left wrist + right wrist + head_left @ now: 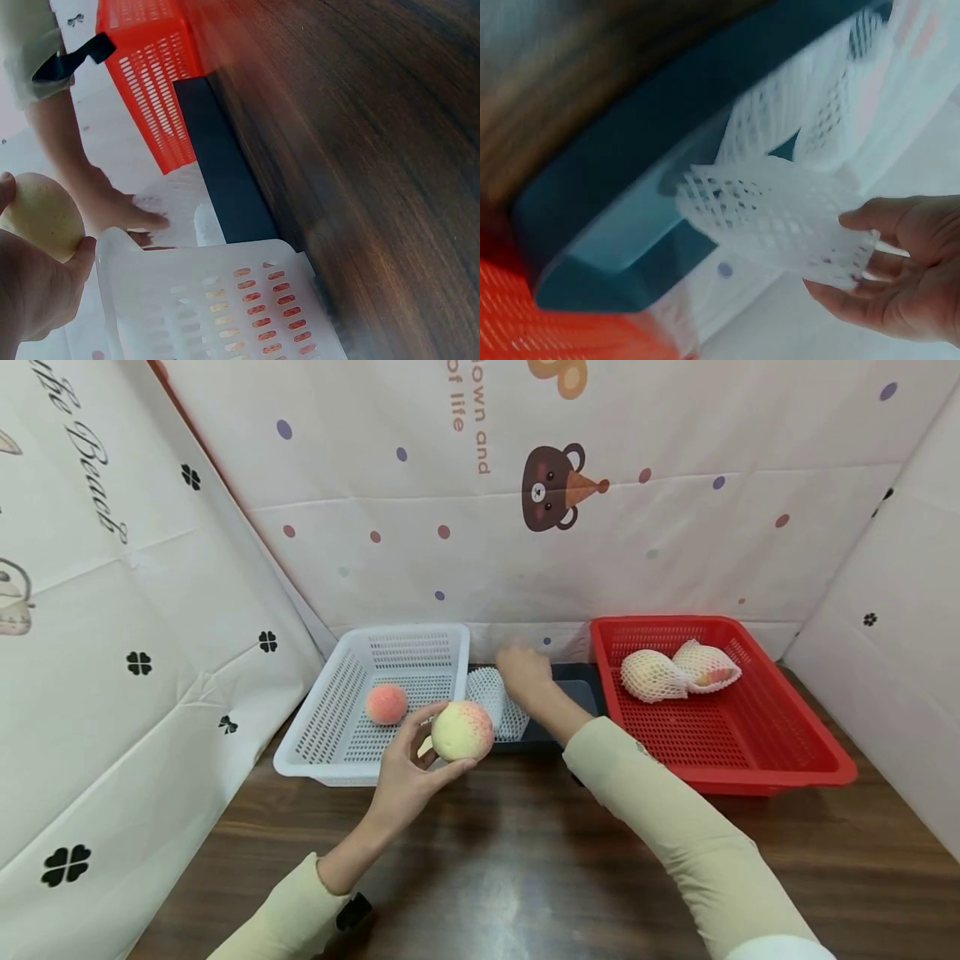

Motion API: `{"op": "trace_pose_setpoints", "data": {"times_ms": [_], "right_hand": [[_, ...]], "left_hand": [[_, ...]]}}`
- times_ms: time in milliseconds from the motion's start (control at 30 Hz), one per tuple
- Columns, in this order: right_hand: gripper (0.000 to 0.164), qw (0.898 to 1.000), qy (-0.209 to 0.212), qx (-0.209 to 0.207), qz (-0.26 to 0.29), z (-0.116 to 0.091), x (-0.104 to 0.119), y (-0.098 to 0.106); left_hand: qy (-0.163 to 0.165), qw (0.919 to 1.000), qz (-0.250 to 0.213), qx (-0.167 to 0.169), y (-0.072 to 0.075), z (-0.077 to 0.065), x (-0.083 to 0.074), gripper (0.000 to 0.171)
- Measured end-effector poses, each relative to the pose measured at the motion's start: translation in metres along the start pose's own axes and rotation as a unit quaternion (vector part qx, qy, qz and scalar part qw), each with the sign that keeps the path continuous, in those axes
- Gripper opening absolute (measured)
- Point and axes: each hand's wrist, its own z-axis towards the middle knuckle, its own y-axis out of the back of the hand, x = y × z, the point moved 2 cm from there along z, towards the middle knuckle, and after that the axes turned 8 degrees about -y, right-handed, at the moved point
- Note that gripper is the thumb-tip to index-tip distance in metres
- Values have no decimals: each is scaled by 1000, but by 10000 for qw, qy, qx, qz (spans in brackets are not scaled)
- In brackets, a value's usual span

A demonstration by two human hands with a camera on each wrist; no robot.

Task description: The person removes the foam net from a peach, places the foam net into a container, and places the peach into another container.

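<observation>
My left hand (408, 772) holds a pale yellow peach (459, 732) with a pink blush between thumb and fingers, in front of the white basket. In the left wrist view the same peach (46, 216) sits in the fingers. My right hand (525, 675), blurred in the head view, is over the dark tray (581, 689). In the right wrist view the right hand (915, 262) pinches one end of a white foam fruit net (772, 217). More white foam nets (825, 120) lie in the tray behind it.
On the left stands a white basket (288, 760) with a pink peach (387, 703) inside. A red basket (817, 760) at right holds two peaches in foam nets (652, 677). Patterned cloth (420, 560) hangs behind, and a brown wooden table (525, 860) lies in front.
</observation>
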Motion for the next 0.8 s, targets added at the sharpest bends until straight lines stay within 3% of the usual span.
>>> {"op": "trace_pose_setpoints", "data": {"times_ms": [167,267,433,533,667,800], "right_hand": [[40,9989,362,297,-41,-20,6,-13],[41,9978,444,494,-83,-29,5,-18],[36,9942,463,955,-148,-38,-2,-29],[38,9935,261,1106,-86,-40,-9,-32],[35,9966,-8,820,-6,-44,-21,-30],[25,9996,88,234,-116,-50,-30,-22]], "left_hand": [[-78,10000,37,49,-1,0,1,80],[-87,9999,51,66,-2,0,2,80],[-75,10000,13,56,-3,0,3,81],[-84,10000,14,41,-4,0,4,81],[-94,9999,127,34,-3,0,4,81],[-62,9998,176,23,-1,1,3,80]]}}
